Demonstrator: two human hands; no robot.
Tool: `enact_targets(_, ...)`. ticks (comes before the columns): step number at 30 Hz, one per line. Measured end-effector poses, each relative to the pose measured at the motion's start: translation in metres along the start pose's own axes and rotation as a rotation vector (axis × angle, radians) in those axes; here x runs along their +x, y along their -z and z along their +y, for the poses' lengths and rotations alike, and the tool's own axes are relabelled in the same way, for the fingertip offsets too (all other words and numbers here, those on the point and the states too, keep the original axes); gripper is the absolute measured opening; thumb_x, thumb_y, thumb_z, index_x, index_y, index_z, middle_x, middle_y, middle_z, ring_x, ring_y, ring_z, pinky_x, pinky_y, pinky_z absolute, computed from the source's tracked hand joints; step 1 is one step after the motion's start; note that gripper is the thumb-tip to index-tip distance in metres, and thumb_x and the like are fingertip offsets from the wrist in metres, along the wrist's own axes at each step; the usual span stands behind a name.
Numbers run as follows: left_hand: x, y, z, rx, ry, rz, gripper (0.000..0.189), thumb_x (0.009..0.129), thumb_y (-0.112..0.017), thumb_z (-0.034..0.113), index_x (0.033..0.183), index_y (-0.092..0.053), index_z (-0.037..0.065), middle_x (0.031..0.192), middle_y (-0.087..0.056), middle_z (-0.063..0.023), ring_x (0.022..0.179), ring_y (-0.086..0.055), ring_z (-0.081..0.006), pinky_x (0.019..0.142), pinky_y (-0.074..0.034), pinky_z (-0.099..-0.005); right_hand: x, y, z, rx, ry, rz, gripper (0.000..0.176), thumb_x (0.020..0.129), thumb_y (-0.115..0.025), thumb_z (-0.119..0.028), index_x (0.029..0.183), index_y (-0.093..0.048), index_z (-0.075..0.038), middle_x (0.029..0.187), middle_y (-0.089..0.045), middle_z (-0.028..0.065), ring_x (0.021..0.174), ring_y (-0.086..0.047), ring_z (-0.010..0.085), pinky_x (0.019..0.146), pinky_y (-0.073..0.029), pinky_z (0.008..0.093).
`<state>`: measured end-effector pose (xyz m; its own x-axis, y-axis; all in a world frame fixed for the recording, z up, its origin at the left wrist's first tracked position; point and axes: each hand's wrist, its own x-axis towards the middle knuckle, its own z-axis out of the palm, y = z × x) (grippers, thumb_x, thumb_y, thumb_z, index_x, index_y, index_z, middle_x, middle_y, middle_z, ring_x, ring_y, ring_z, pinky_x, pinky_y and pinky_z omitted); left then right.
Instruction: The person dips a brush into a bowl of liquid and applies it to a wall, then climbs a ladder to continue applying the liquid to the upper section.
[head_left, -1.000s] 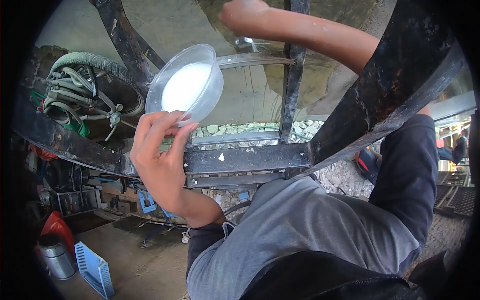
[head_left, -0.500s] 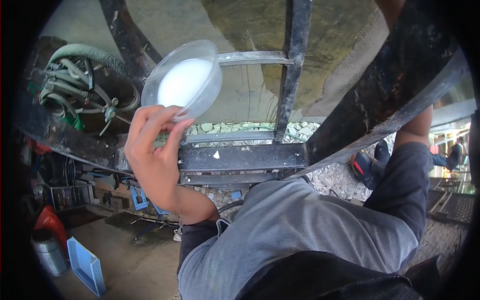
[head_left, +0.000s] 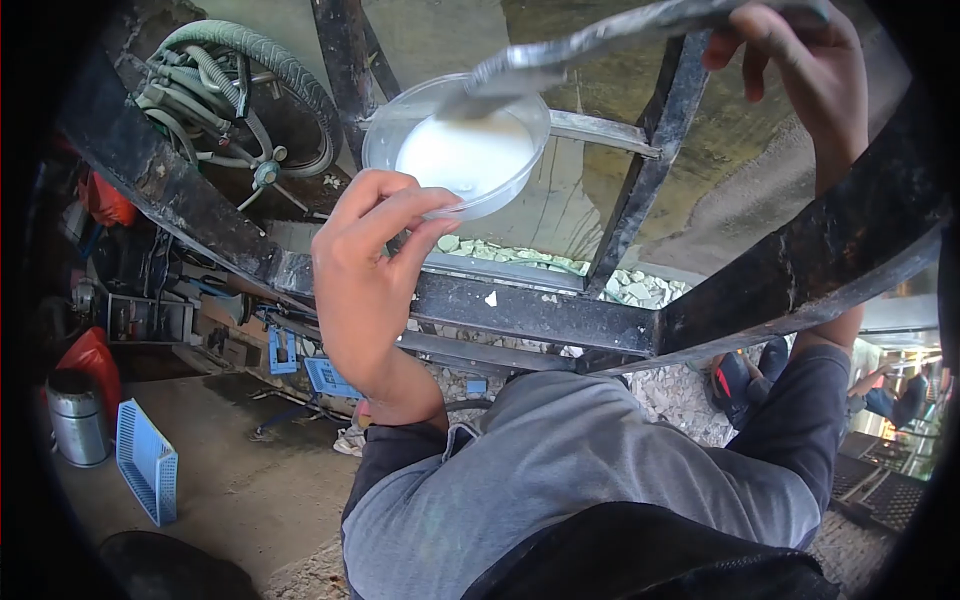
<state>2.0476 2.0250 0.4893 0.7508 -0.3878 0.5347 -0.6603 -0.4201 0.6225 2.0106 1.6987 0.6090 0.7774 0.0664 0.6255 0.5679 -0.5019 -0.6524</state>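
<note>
My left hand (head_left: 375,260) pinches the rim of a clear plastic bowl (head_left: 525,165) between thumb and fingers. White liquid (head_left: 465,158) that looks like paint fills its lower part, and the bowl tilts slightly. From the upper right, my right hand (head_left: 805,65) grips the handle of a paintbrush (head_left: 600,40), long, grey and smeared. Its blurred brush end is inside the bowl, over the far edge of the liquid. Close under both hands runs a dark metal frame (head_left: 540,312), its bars spotted with white.
A bicycle wheel with coiled hoses (head_left: 240,110) is beyond the frame at upper left. On the floor at lower left are a metal flask (head_left: 78,425), a red bag (head_left: 95,365) and a blue plastic basket (head_left: 147,462). Broken stones (head_left: 640,290) lie below the frame; another person's shoe (head_left: 730,385) is at right.
My right hand has come into view at upper right with the paintbrush, whose end is now in the bowl. The bowl has shifted right in view and is tipped less steeply.
</note>
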Motion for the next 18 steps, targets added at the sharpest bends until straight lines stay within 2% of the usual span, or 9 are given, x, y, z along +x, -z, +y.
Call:
enact_targets(4,0.001,0.001,0.001,-0.017,0.033,-0.017,0.026,0.075,-0.082,0.001,0.100,-0.076,0.004,0.089,-0.064,-0.0082,0.071,-0.064,-0.0185,0.064,-0.049,-0.0316,0.002,-0.015,-0.005,-0.188,0.164,-0.240,0.027,0.079,-0.087,-0.010,0.097,-0.076,0.005,0.078,-0.075,0.0112,0.063,-0.069,0.0133,0.054,-0.052,0.0252)
enact_targets(7,0.000,0.000,-0.002,-0.018,0.046,-0.024,0.027,0.075,-0.082,0.003,0.101,-0.076,0.005,0.090,-0.065,-0.0081,0.071,-0.064,-0.0184,0.063,-0.048,-0.0318,0.001,-0.027,-0.012,-0.317,0.209,-0.173,0.028,0.076,-0.090,-0.010,0.096,-0.077,0.005,0.080,-0.075,0.0107,0.066,-0.069,0.0133,0.058,-0.052,0.0262)
enact_targets(8,0.001,0.001,-0.001,-0.019,0.044,-0.030,0.027,0.074,-0.083,0.004,0.101,-0.076,0.005,0.090,-0.065,-0.0081,0.071,-0.064,-0.0183,0.063,-0.048,-0.0319,0.005,-0.012,-0.006,-0.216,0.171,-0.343,0.028,0.075,-0.090,-0.010,0.095,-0.077,0.005,0.082,-0.076,0.0113,0.068,-0.070,0.0144,0.060,-0.052,0.0264)
enact_targets(10,0.001,0.001,-0.001,-0.022,0.044,-0.039,0.028,0.074,-0.083,0.004,0.101,-0.076,0.005,0.090,-0.065,-0.0080,0.070,-0.064,-0.0183,0.063,-0.048,-0.0320,0.009,-0.006,0.003,-0.112,0.128,-0.511,0.027,0.074,-0.090,-0.009,0.094,-0.077,0.005,0.084,-0.076,0.0120,0.070,-0.071,0.0155,0.061,-0.053,0.0267)
enact_targets(13,0.001,0.001,-0.001,-0.035,0.052,-0.056,0.027,0.074,-0.083,0.004,0.100,-0.076,0.005,0.090,-0.065,-0.0083,0.070,-0.064,-0.0182,0.063,-0.048,-0.0319,0.004,-0.012,0.013,-0.029,0.243,-0.419,0.028,0.077,-0.090,-0.010,0.094,-0.076,0.006,0.085,-0.076,0.0125,0.068,-0.071,0.0164,0.059,-0.053,0.0266)
enact_targets(14,0.002,0.000,-0.001,-0.033,0.049,-0.059,0.027,0.074,-0.083,0.004,0.100,-0.076,0.005,0.090,-0.065,-0.0083,0.070,-0.064,-0.0184,0.063,-0.048,-0.0319,0.001,-0.011,0.016,0.003,0.128,-0.300,0.026,0.079,-0.088,-0.011,0.095,-0.076,0.006,0.085,-0.075,0.0127,0.068,-0.072,0.0168,0.056,-0.054,0.0265)
enact_targets(18,0.000,0.001,-0.001,-0.015,0.014,-0.036,0.027,0.073,-0.083,0.003,0.099,-0.076,0.004,0.090,-0.064,-0.0081,0.070,-0.064,-0.0188,0.063,-0.048,-0.0319,-0.004,-0.011,0.041,0.276,0.064,-0.015,0.027,0.100,-0.069,-0.022,0.106,-0.067,0.004,0.075,-0.072,0.0114,0.060,-0.073,0.0185,0.039,-0.054,0.0246)
